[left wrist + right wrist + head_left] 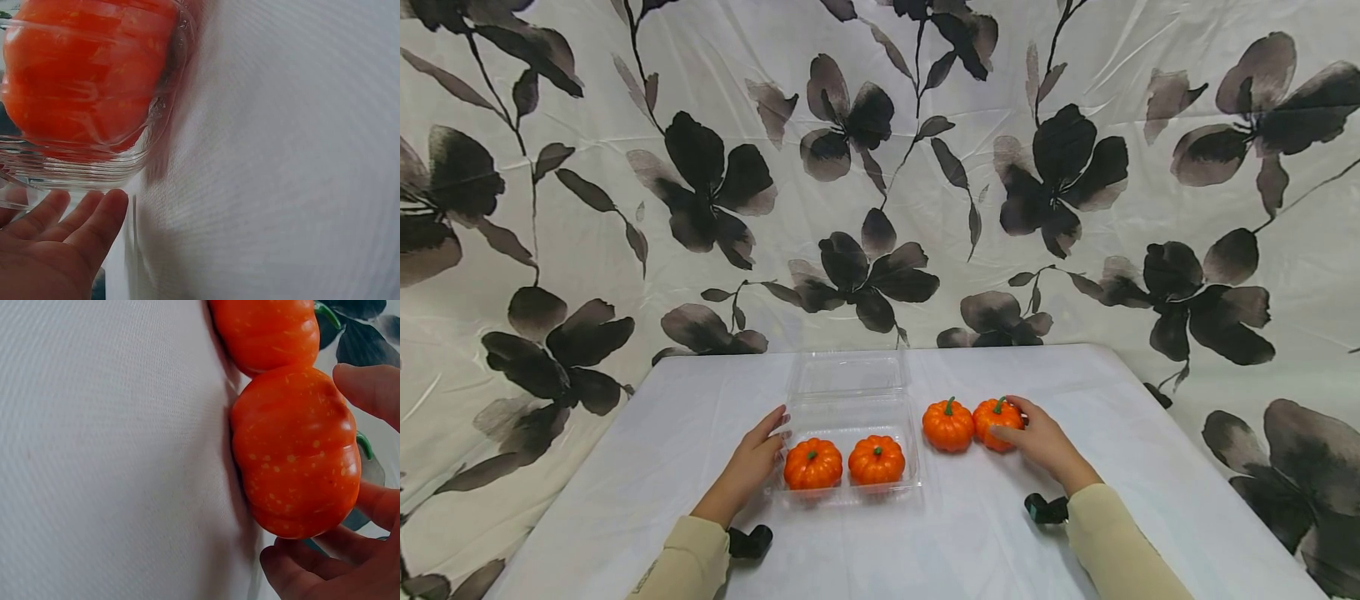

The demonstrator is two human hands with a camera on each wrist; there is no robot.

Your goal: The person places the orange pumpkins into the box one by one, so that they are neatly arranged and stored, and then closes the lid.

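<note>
A clear plastic clamshell container (917,467) lies with its lid folded back, and two small orange pumpkins (812,464) sit side by side in its near half. My left hand (752,462) rests along the container's left side, its fingers extended against the plastic wall in the left wrist view. To the right of the container, two more pumpkins stand together on the table. My right hand (1037,437) holds the right-hand one (297,453), thumb on one side and fingers around the other. The left-hand pumpkin (948,425) touches it, green stem up.
A white cloth covers the table (970,533). Behind it hangs a pale curtain (955,292) with dark flower prints. The raised lid (848,375) reaches toward the table's back edge. Black wrist cameras (751,542) sit at both sleeves.
</note>
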